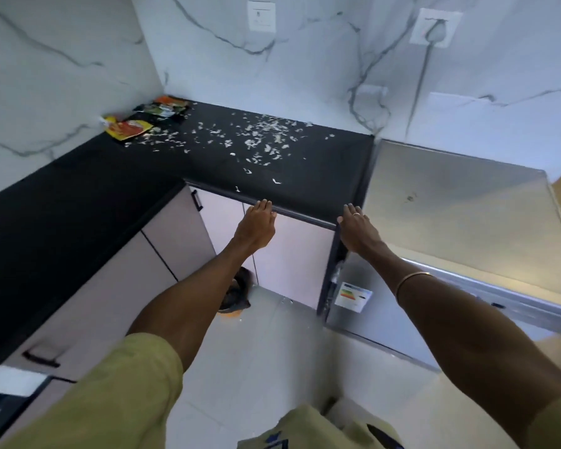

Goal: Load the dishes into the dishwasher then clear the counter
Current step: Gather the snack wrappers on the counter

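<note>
A black counter (321, 163) fills the corner, strewn with several small white scraps (256, 137). Empty food packets (128, 129) lie at its far left by the wall. My left hand (256, 226) reaches to the counter's front edge, fingertips touching it, fingers straight. My right hand (358, 228) is at the counter's right front corner, fingers extended against the edge, holding nothing. The steel dishwasher (450, 196) stands right of the counter, its door closed, with an energy label (353, 296) on its side.
Pale cabinet doors (292, 254) with black handles sit under the counter. A small bin (237, 293) with a dark liner stands on the grey floor below my left arm. Marble wall with sockets (261, 16) rises behind.
</note>
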`<state>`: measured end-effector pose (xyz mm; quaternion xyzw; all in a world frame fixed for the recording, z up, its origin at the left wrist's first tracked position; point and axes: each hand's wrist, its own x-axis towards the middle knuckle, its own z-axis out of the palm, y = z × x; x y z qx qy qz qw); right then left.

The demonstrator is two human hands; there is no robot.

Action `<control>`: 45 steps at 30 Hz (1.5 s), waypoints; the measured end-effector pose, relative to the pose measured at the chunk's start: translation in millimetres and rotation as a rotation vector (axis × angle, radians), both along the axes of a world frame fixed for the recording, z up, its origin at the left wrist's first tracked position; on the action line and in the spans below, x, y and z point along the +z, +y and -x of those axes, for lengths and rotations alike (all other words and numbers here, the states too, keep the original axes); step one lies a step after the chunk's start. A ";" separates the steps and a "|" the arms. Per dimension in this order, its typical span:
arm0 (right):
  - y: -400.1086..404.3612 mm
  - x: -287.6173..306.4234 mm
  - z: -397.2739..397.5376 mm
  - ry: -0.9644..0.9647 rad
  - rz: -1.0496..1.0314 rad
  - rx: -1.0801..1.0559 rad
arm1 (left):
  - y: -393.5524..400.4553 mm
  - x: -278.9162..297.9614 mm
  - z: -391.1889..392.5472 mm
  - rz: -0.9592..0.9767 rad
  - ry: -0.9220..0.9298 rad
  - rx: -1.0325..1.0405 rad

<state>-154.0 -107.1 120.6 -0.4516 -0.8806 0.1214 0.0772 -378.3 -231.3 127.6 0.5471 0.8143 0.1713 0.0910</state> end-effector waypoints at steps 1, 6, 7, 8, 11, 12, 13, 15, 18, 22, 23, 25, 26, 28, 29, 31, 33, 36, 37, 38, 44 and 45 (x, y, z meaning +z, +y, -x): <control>4.2 -0.6 14.6 0.006 0.009 0.006 | -3.0 0.4 13.4 0.004 -0.003 0.026; 24.9 -5.3 101.1 0.027 0.032 0.115 | -11.1 -7.8 82.9 0.012 0.028 0.146; 30.2 -5.6 120.5 0.028 0.039 0.136 | -10.6 -8.4 97.0 0.012 0.027 0.176; 36.0 -7.4 138.3 0.031 0.040 0.158 | -9.5 -9.3 109.9 0.011 0.028 0.202; 54.4 -8.1 195.4 0.048 0.024 0.230 | -3.4 -6.1 150.6 0.000 -0.010 0.280; 60.7 -4.8 216.1 0.051 0.030 0.254 | -0.5 -2.4 165.4 -0.003 -0.019 0.306; 66.5 -1.1 234.7 0.051 0.032 0.275 | 2.2 1.3 178.8 -0.001 -0.018 0.328; 79.3 6.4 274.0 0.053 0.022 0.317 | 9.8 9.3 210.5 0.001 -0.004 0.360; 97.4 14.6 327.7 0.067 0.013 0.383 | 18.8 20.3 254.6 0.007 -0.011 0.427; 112.5 23.6 393.1 0.059 0.010 0.459 | 26.9 27.1 307.0 -0.010 -0.007 0.501; 114.4 24.6 407.2 0.053 0.011 0.478 | 28.5 26.6 318.7 -0.013 -0.003 0.515; 118.7 22.8 437.5 0.046 0.005 0.515 | 32.5 23.7 344.1 -0.009 0.007 0.540; 119.6 22.5 449.9 0.050 0.024 0.521 | 32.9 22.8 354.9 -0.005 0.007 0.555; 122.7 20.9 479.6 0.053 0.052 0.544 | 34.8 19.7 381.0 -0.006 0.004 0.585; 124.2 19.4 494.4 0.047 0.048 0.559 | 37.0 17.3 394.5 -0.006 0.007 0.591; 127.6 17.7 521.6 0.048 0.042 0.571 | 42.3 13.5 420.4 0.000 0.013 0.596; 133.6 16.6 553.7 0.052 0.049 0.572 | 48.7 11.3 451.8 0.003 -0.001 0.608; 145.9 13.0 604.5 0.069 0.020 0.570 | 60.7 7.5 504.8 0.008 0.006 0.610; 150.0 14.4 621.3 0.071 0.024 0.560 | 65.1 9.2 522.4 0.008 -0.003 0.609; 154.0 14.6 636.1 0.071 0.029 0.550 | 69.1 10.5 537.0 0.004 -0.015 0.609; 168.3 10.9 717.0 0.059 0.071 0.509 | 89.9 12.6 613.7 -0.029 -0.066 0.570; 169.6 8.9 726.9 0.060 0.076 0.504 | 93.3 10.5 624.8 -0.024 -0.070 0.563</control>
